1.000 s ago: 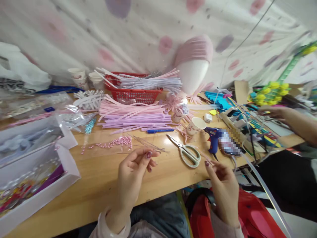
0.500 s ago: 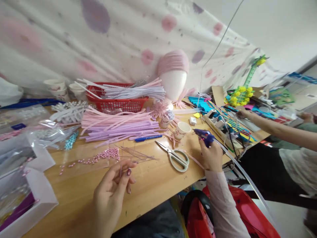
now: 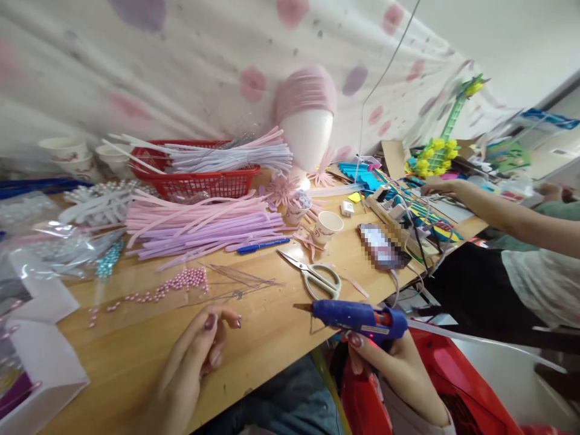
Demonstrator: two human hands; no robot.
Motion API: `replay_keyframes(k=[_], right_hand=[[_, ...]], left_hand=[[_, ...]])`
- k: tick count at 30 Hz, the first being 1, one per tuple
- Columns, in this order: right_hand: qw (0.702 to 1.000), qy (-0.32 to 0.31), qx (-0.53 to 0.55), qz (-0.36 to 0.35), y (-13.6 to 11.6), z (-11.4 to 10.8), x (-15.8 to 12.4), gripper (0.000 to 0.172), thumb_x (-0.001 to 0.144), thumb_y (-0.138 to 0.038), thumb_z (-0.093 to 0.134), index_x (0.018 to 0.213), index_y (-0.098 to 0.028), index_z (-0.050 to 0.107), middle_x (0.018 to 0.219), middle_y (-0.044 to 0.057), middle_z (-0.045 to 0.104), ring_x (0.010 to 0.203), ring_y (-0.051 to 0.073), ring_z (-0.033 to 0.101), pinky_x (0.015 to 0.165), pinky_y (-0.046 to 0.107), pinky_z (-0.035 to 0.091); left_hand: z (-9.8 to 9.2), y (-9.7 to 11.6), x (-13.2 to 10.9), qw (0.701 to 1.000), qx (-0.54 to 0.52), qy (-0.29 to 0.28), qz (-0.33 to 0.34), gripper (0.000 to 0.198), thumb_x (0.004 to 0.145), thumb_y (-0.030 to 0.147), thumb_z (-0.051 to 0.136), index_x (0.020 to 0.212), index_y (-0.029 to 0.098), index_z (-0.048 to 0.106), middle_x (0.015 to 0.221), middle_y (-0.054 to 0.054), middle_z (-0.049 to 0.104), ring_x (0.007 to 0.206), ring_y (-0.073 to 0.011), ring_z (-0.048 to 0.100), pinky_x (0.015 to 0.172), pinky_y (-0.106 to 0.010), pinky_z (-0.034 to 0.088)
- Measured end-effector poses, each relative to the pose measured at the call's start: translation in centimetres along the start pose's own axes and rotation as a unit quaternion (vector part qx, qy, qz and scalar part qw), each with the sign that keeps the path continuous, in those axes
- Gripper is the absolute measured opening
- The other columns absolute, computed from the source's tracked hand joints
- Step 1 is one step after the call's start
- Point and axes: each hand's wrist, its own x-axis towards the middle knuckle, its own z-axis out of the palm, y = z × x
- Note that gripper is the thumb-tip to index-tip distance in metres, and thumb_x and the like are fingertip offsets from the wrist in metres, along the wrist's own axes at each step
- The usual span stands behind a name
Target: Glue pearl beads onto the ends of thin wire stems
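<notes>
A blue hot glue gun [image 3: 357,317] is gripped in my right hand [image 3: 385,359], with its metal nozzle pointing left over the table's front edge. A long clear glue stick [image 3: 480,343] trails from its rear. My left hand [image 3: 194,344] hovers over the wood to the left of the nozzle, fingers curled and thumb against the index finger; whatever it pinches is too small to make out. Beyond the hands lie scissors [image 3: 317,275] with pale handles, thin wires [image 3: 244,276] and a scatter of pink beads [image 3: 181,283].
Pink and lilac pipe cleaners [image 3: 203,226] lie before a red basket [image 3: 203,184]. A paper cup [image 3: 328,226], blue pen [image 3: 263,246] and phone [image 3: 383,246] are near the scissors. A white mannequin head [image 3: 308,133] stands behind. Another person's arm [image 3: 498,211] reaches in from the right.
My right hand has brought the glue gun from beside the paper cup toward me and left, uncovering the phone. My left hand has shifted slightly nearer and left. The view has shifted too.
</notes>
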Motion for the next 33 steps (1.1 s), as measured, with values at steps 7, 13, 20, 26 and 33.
replay_keyframes(k=[7, 13, 20, 26, 33], right_hand=[[0.987, -0.070, 0.146, 0.004, 0.2, 4.0, -0.3, 0.036, 0.071, -0.055, 0.079, 0.073, -0.019, 0.070, 0.047, 0.000, 0.057, 0.037, 0.011, 0.040, 0.042, 0.027, 0.027], [0.989, -0.058, 0.134, 0.031, 1.0, 4.9, -0.9, 0.039, 0.069, -0.056, 0.081, 0.064, -0.019, 0.069, 0.045, -0.001, 0.051, 0.039, 0.012, 0.039, 0.041, 0.028, 0.023], [0.999, 0.015, 0.032, -0.005, 1.6, 4.7, -0.7, 0.053, 0.075, -0.071, 0.067, 0.056, -0.023, 0.061, 0.055, 0.005, 0.061, 0.052, 0.019, 0.053, 0.053, 0.033, 0.047], [0.999, -0.017, -0.023, -0.041, 2.2, 4.2, -0.5, 0.054, 0.079, -0.073, 0.060, 0.057, -0.024, 0.062, 0.048, 0.004, 0.052, 0.053, 0.023, 0.054, 0.056, 0.037, 0.049], [0.999, -0.033, -0.008, -0.025, 2.5, 4.0, -0.2, 0.052, 0.079, -0.072, 0.060, 0.084, -0.021, 0.069, 0.049, 0.003, 0.057, 0.050, 0.024, 0.057, 0.050, 0.037, 0.046]], left_hand=[[0.3, 1.2, -0.8, 0.948, 0.210, 0.018, 0.236, 0.027, 0.098, 0.036, 0.051, 0.091, 0.024, 0.074, 0.085, -0.006, 0.068, 0.083, -0.0198, 0.064, 0.076, -0.029, 0.051], [-0.9, 0.4, -0.5, 0.843, 0.360, 0.046, 0.397, 0.033, 0.098, 0.013, 0.049, 0.123, 0.025, 0.066, 0.095, -0.005, 0.066, 0.087, -0.0152, 0.065, 0.078, -0.026, 0.050], [-0.9, 0.1, -0.3, 0.790, 0.421, 0.081, 0.438, 0.031, 0.098, 0.012, 0.051, 0.122, 0.024, 0.066, 0.092, -0.005, 0.068, 0.085, -0.0181, 0.061, 0.077, -0.033, 0.047], [-0.9, 0.0, -0.2, 0.780, 0.434, 0.074, 0.445, 0.029, 0.101, 0.017, 0.046, 0.121, 0.024, 0.066, 0.089, -0.005, 0.068, 0.081, -0.0176, 0.061, 0.075, -0.033, 0.045], [-0.8, 0.2, -0.3, 0.777, 0.434, 0.062, 0.451, 0.029, 0.100, 0.015, 0.046, 0.120, 0.023, 0.065, 0.086, -0.004, 0.067, 0.078, -0.0173, 0.059, 0.074, -0.032, 0.042]])
